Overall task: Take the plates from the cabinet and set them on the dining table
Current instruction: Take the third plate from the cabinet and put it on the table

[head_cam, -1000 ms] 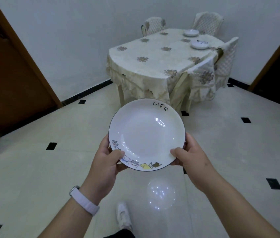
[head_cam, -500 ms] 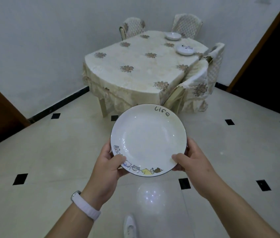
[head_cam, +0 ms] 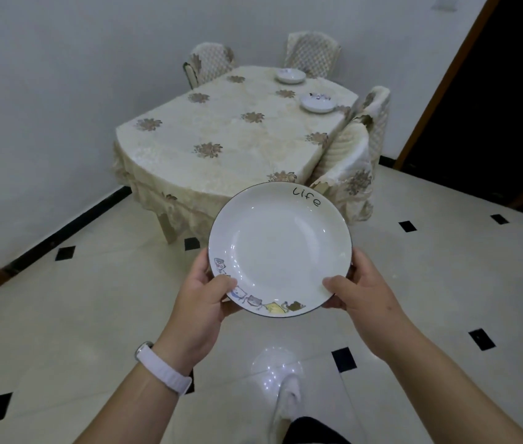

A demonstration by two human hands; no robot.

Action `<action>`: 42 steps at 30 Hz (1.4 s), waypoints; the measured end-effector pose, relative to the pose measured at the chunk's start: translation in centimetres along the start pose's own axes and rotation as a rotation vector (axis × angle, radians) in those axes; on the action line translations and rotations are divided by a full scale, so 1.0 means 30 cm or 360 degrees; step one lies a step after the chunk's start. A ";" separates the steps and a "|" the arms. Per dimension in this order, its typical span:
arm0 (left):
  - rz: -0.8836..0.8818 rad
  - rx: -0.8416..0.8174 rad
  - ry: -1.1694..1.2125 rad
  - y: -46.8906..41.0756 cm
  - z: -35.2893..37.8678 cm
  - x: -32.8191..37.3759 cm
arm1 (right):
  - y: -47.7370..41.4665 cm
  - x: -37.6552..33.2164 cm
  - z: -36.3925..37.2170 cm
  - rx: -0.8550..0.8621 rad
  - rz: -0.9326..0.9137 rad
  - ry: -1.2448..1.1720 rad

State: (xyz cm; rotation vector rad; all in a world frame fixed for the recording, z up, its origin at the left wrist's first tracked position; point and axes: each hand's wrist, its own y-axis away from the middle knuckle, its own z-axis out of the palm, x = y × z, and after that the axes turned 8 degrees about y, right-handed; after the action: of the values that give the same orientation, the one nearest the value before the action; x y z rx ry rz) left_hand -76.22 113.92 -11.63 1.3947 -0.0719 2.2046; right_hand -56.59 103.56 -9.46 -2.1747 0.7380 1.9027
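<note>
I hold a white plate (head_cam: 279, 248) level in front of me, with "life" written on its far rim and small cartoon figures on its near rim. My left hand (head_cam: 200, 302) grips its left edge with the thumb on top. My right hand (head_cam: 362, 291) grips its right edge the same way. The dining table (head_cam: 221, 129), under a cream flowered cloth, stands just beyond the plate. Two more white plates rest on its far right part, one (head_cam: 289, 75) at the back and one (head_cam: 317, 102) nearer.
Covered chairs stand around the table: two (head_cam: 208, 64) (head_cam: 313, 54) at the far side and one (head_cam: 354, 158) at the right near corner. A dark doorway (head_cam: 494, 100) opens on the right. The glossy tiled floor (head_cam: 77, 315) has black diamond insets. My white shoe (head_cam: 289, 398) shows below.
I have walked closer to the table, which now looks larger and lies more centred. The wooden door at the left has slid out of view. Both hands keep their hold on the plate.
</note>
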 end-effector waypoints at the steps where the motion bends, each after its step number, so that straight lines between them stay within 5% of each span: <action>1: -0.0006 -0.0003 -0.0006 -0.033 0.007 -0.004 | -0.033 0.005 -0.007 0.0000 0.0006 -0.0010; 27: -0.0035 0.0205 -0.0183 -1.063 0.282 0.103 | -1.141 -0.103 -0.218 -0.0201 0.0126 -0.0184; 42: -0.0236 0.0036 -0.0151 -1.632 0.157 0.224 | -1.582 -0.165 -0.069 0.0049 0.0229 -0.0084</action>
State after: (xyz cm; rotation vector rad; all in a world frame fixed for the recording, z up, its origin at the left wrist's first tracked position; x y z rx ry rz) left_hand -52.24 157.26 -14.83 1.4683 0.0225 2.0241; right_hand -33.28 145.04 -13.72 -2.0967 0.9307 1.9937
